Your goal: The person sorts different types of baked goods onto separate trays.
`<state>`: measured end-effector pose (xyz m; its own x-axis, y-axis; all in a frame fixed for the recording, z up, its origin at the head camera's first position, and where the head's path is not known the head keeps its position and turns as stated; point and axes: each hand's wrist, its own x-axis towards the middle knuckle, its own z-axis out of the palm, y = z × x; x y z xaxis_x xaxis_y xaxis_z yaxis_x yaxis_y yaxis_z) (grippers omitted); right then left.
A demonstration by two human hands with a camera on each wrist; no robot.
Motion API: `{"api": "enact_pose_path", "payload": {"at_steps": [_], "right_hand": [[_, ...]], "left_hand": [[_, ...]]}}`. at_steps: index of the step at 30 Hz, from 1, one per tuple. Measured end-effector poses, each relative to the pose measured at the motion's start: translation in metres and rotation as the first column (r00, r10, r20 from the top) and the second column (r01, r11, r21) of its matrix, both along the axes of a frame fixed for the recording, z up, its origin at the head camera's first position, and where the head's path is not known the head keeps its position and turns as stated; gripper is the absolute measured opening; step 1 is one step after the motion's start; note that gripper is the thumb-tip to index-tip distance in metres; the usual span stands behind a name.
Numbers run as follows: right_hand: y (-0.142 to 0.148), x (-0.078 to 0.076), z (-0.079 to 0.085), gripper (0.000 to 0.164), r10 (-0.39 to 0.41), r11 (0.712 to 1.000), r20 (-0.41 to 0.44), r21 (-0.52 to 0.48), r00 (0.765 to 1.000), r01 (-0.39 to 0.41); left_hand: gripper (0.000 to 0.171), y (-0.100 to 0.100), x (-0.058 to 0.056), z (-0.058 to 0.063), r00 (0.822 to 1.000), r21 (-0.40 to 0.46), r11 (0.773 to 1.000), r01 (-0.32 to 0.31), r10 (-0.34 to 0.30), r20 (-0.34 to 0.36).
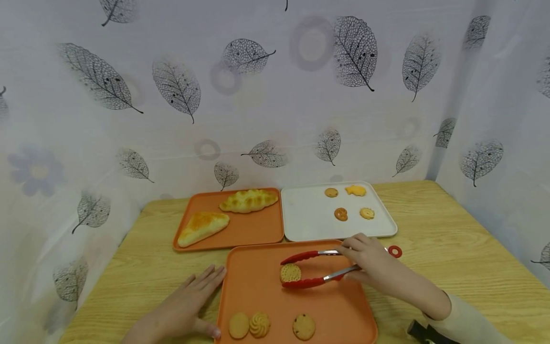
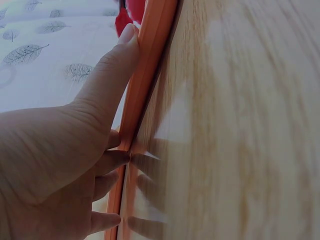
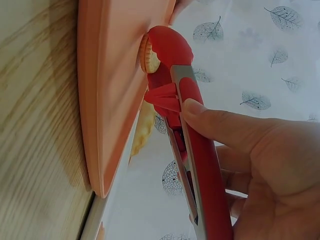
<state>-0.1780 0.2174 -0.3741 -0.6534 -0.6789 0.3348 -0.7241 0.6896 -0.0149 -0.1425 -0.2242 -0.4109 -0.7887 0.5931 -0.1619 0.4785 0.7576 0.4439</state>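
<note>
My right hand [image 1: 371, 263] holds red-and-silver tongs [image 1: 304, 284] by their arms, thumb on one side and fingers on the other. The tongs' red tips stand either side of a round, dimpled cookie [image 1: 290, 274] on the front orange tray [image 1: 253, 282]. In the right wrist view, the red tips overlap the cookie [image 3: 149, 54] close to the tray's surface. My left hand [image 1: 186, 303] lies by that tray's left edge, fingers extended. The left wrist view has its thumb and fingertips at the orange rim [image 2: 145, 60]. Along the tray's near side lie a plain cookie [image 1: 238, 326], a swirl cookie [image 1: 259, 326] and a speckled cookie [image 1: 303, 327].
Behind, a white tray [image 1: 305, 215] bears several small cookies, one fish-shaped [image 1: 356, 190]. Beside it, another orange tray [image 1: 253, 231] carries a long ridged bread [image 1: 249, 200] and a triangular pastry [image 1: 203, 228]. A leaf-patterned curtain [image 1: 275, 105] encloses the wooden table [image 1: 451, 239].
</note>
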Motion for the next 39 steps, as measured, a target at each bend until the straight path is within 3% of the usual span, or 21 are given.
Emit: {"api": "enact_pose_path", "payload": {"at_steps": [11, 22, 31, 39], "right_hand": [[0.01, -0.008, -0.001, 0.055, -0.097, 0.995, -0.124, -0.046, 0.988, 0.092], [0.028, -0.023, 0.001, 0.057, -0.193, 0.978, -0.187, -0.11, 0.963, 0.175], [0.048, -0.041, -0.004, 0.055, -0.259, 0.962, -0.194, -0.135, 0.946, 0.236], [0.047, -0.06, 0.004, 0.053, -0.324, 0.944, -0.079, -0.095, 0.943, 0.316]], "left_hand": [[0.113, -0.001, 0.0, -0.002, 1.0, -0.003, 1.0, -0.006, 0.006, 0.009], [0.115, 0.001, 0.004, 0.0, 1.0, -0.011, 1.0, -0.019, 0.019, 0.005], [0.114, 0.006, 0.009, 0.001, 1.0, -0.01, 1.0, -0.011, 0.011, 0.009], [0.115, 0.009, 0.015, 0.003, 1.0, -0.011, 1.0, -0.027, 0.027, 0.006]]}}
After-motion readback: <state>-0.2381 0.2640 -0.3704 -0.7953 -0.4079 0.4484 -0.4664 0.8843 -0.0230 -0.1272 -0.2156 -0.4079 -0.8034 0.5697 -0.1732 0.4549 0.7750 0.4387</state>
